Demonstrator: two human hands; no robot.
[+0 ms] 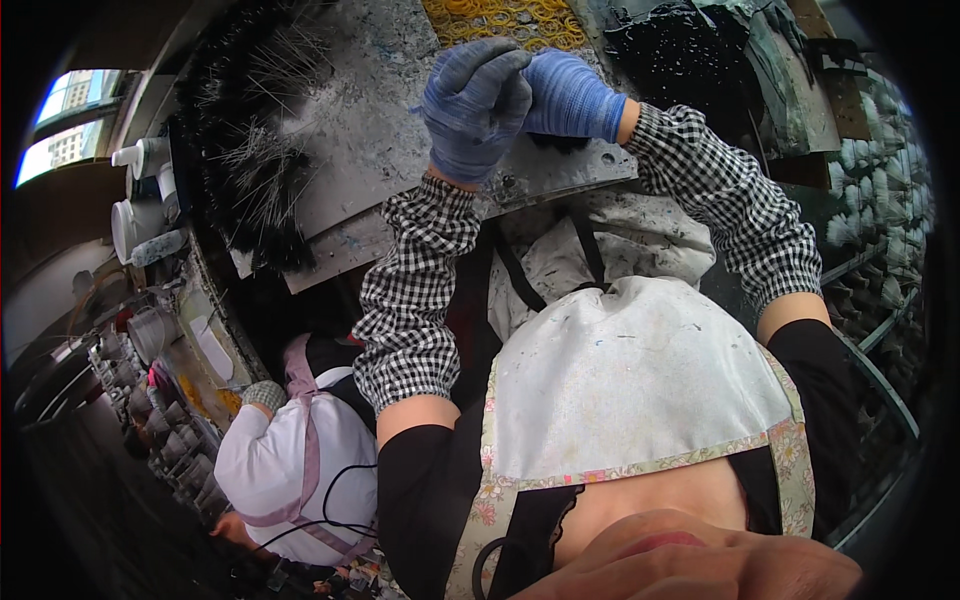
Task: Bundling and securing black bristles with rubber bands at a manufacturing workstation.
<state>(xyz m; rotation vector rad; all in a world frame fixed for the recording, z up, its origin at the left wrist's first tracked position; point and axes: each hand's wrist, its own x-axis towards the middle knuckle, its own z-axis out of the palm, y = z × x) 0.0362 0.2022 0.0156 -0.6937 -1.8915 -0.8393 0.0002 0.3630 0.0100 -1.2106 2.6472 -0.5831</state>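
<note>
Stained apron (640, 370) nearest; gloved left hand (470, 105) and right hand (570, 95) are pressed together, contents undiscernible; rubber bands (505, 20) and black bristles (250, 150) remain piled on bench (400, 130).

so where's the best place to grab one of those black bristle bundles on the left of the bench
Judging by its pose, grip the black bristle bundle at its dense dark middle, coming from the right over the bare grey board. The thin tips fan outward and would likely slip or bend. Both hands are busy together now.
</note>
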